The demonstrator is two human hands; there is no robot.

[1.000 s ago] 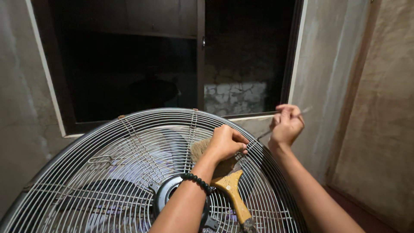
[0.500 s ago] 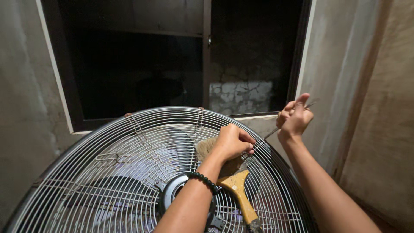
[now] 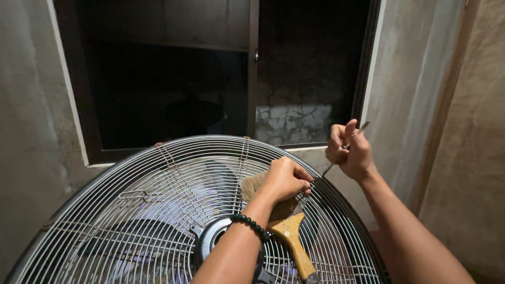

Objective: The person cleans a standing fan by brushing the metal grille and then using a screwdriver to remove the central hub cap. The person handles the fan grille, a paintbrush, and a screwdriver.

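Wire grille (image 3: 173, 210) is on the fan, brush (image 3: 284, 226) lying on it. Left hand (image 3: 286, 179) pinches a wire at the rim; right hand (image 3: 350, 150), fingers clamped, works a thin tool (image 3: 336, 158) there. Fastening looks unfinished.

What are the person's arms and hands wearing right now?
Both forearms are bare, with no sleeves in view. The left hand has a bracelet of dark round beads at its wrist. The right hand shows no gloves, rings or watch.

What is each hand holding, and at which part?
The right hand holds a thin metal tool around its middle, both ends sticking out. The left hand grips the fan grille wires near the rim, over a brush.
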